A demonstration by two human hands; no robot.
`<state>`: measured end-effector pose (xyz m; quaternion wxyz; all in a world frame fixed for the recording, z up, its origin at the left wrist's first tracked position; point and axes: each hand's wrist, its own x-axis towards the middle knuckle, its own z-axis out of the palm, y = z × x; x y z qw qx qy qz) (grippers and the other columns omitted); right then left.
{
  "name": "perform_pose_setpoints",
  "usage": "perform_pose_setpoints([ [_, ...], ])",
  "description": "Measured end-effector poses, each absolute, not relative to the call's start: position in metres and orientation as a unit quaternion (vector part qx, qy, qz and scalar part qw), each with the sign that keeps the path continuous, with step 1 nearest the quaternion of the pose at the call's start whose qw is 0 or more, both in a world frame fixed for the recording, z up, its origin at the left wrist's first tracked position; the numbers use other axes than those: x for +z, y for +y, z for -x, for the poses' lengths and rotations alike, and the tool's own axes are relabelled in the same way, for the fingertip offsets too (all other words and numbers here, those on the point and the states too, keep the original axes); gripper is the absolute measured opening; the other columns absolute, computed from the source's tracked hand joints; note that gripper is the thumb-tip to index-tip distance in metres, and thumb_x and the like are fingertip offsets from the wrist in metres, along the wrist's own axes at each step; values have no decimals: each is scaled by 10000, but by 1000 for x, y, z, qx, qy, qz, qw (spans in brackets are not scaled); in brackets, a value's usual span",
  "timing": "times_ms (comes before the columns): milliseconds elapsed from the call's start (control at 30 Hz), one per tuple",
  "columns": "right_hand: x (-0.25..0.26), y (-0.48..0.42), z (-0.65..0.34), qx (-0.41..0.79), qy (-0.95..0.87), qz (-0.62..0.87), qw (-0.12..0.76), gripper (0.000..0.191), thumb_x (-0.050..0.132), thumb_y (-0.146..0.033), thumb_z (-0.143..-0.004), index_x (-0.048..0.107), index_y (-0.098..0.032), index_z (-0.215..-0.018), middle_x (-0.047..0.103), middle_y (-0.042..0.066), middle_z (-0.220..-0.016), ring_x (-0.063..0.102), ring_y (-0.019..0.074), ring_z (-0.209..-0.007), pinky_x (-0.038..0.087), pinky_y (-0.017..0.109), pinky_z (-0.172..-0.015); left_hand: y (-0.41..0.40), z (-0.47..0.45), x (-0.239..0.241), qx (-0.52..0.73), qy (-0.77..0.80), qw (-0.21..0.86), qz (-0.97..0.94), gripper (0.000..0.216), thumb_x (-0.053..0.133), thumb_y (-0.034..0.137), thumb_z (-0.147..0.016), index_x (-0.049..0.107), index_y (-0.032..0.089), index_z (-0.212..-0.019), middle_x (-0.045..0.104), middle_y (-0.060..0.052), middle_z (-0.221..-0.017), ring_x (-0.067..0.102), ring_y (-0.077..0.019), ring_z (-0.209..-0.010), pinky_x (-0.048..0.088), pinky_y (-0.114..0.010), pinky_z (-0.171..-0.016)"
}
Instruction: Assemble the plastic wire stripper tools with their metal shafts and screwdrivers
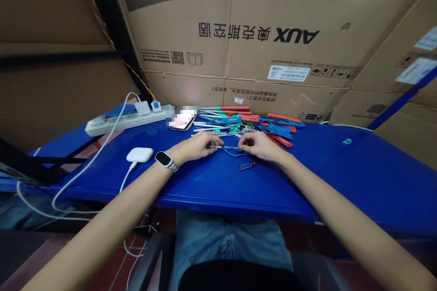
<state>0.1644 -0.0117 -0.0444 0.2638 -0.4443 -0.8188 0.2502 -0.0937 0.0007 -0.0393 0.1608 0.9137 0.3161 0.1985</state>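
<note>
My left hand (200, 146), a band on its wrist, is closed around a thin metal rod (218, 146) held low over the blue table. A blue plastic piece (232, 150) with a curved lower edge lies at the rod's right end. My right hand (257, 145) has its fingers pinched together at the right of this piece; the fingers hide what is between them. Just below, a screwdriver (246, 166) with a clear purplish handle and a red end lies on the table.
Behind my hands lies a pile of metal rods (205, 124) and blue handles (278, 129), red handles (251, 118) among them. A phone (184, 120), a power strip (128, 120), a white case (139, 154) and cables stand left. Large cardboard (239, 63) walls the back. A green ring (347, 141) lies right.
</note>
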Motion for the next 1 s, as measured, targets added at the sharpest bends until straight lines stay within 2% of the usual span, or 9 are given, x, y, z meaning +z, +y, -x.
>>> perform_pose_setpoints([
  [133, -44, -12, -165, 237, -823, 446, 259, 83, 622, -207, -792, 682, -156, -765, 679, 18, -705, 586, 133, -627, 450, 255, -611, 1, 97, -39, 190, 342, 142, -909, 255, 604, 123, -797, 695, 162, -1032, 693, -40, -902, 618, -144, -773, 486, -252, -716],
  [333, -40, -18, -160, 182, -840, 428, 281, 85, 622, -196, -835, 697, -164, -811, 710, 38, -810, 636, 157, -736, 477, 283, -705, -1, 97, -35, 189, 338, 142, -911, 157, 569, 102, -800, 674, 161, -900, 648, -22, -805, 573, -134, -705, 444, -237, -659],
  [433, -40, -21, -149, 117, -858, 403, 297, 81, 673, -244, -845, 708, -177, -873, 707, 51, -879, 639, 181, -824, 473, 315, -776, -3, 95, -34, 206, 328, 143, -911, 146, 573, 100, -803, 665, 164, -898, 638, -23, -809, 569, -137, -710, 442, -239, -662],
  [567, -43, -19, -135, 64, -884, 383, 261, 100, 697, -239, -854, 719, -186, -935, 700, 58, -912, 627, 199, -889, 443, 335, -820, -4, 95, -34, 213, 319, 149, -911, 139, 579, 98, -812, 657, 166, -904, 632, -19, -811, 563, -139, -716, 441, -245, -672],
  [800, -47, -15, -131, 71, -888, 365, 270, 45, 680, -192, -874, 725, -188, -868, 723, 38, -870, 624, 179, -850, 416, 336, -839, -6, 94, -32, 218, 317, 150, -910, 137, 579, 106, -852, 661, 167, -943, 624, -50, -968, 583, -160, -828, 457, -275, -753],
  [1000, -51, -16, -135, 69, -895, 331, 291, 55, 673, -184, -884, 721, -191, -857, 727, 39, -868, 636, 180, -851, 423, 343, -845, -10, 90, -31, 221, 321, 153, -908, 116, 602, 120, -862, 684, 161, -932, 601, -42, -923, 579, -156, -793, 454, -270, -720],
])
